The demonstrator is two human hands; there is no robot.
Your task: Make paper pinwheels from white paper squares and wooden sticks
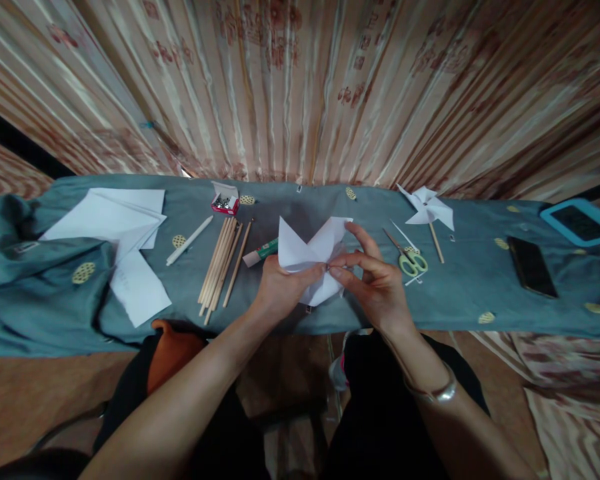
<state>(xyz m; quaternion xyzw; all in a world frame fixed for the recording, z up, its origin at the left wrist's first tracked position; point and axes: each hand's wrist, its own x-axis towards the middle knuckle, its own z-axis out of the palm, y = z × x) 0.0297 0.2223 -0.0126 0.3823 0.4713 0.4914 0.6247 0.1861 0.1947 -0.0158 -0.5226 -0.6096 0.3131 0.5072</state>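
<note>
A folded white paper piece with pointed flaps is held above the blue-grey cloth on the table. My left hand grips it from below and behind, fingers closed. At the centre of the paper my right hand pinches with thumb and forefinger, the other fingers curled. A finished white paper pinwheel on a wooden stick lies to the right. Green-handled scissors lie just right of my right hand. A green glue stick lies left of the paper.
Several wooden sticks and a white pencil lie left of centre. White paper sheets lie at the left. A small red box of pins sits at the back. A black phone and a blue-framed tablet are at the right.
</note>
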